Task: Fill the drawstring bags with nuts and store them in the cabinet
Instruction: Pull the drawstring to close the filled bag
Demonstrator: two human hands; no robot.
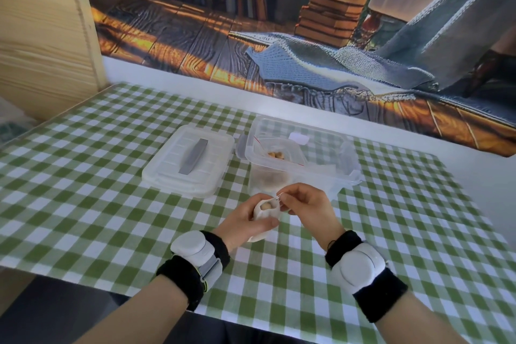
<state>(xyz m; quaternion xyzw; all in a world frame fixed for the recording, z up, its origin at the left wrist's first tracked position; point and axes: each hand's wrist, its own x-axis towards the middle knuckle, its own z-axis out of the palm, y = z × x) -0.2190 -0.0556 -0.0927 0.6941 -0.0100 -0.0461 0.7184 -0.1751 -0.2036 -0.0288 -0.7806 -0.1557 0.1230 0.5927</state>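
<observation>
Far left, past the bench edge: pale wood panel, probably the cabinet, well apart from everything else. Next over, clear lid lying flat on the green check cloth.

Near centre, left hand wrapped round the little white drawstring bag, fingers curled on the body, mouth up and open, a couple of nuts showing inside. Just right of that, right hand pinching the drawstring at the rim, thumb and forefinger closed on the cord. Looks like the cinching step, cabinet trip not started.

Just beyond the hands and a bit right, open container with a zip pouch of more nuts in it.

Things to watch: could spill nuts onto the bench if yanked with the mouth tilted. Could also drag the whole bag out of a loose left grip, or snap that thin cord, if pulled too hard.
</observation>
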